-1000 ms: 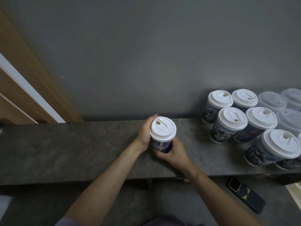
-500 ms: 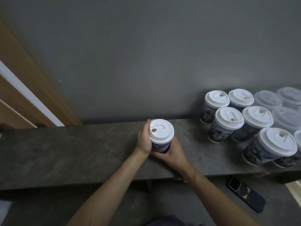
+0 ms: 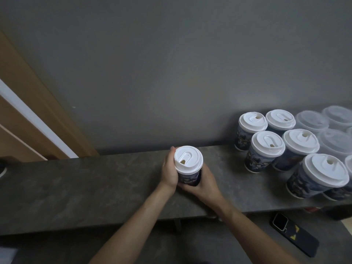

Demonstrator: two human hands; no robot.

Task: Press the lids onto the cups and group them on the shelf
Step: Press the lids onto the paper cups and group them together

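Clasping the upright lidded cup (image 3: 188,168) between left hand (image 3: 169,171) and right hand (image 3: 204,184), the group (image 3: 282,147) lies well to the right (nearer the right hand).

There is a single view, from a camera worn on the person's head, looking forward and steeply down over both forearms. It faces a grey wall (image 3: 181,63), with the dark stone shelf (image 3: 76,187) running across the lower half of the frame. The shelf's middle lies close below the lens. The wide angle bends the edges, so the door frame (image 3: 28,111) at left leans, and the phone (image 3: 294,237) sits lower right, beneath the shelf.
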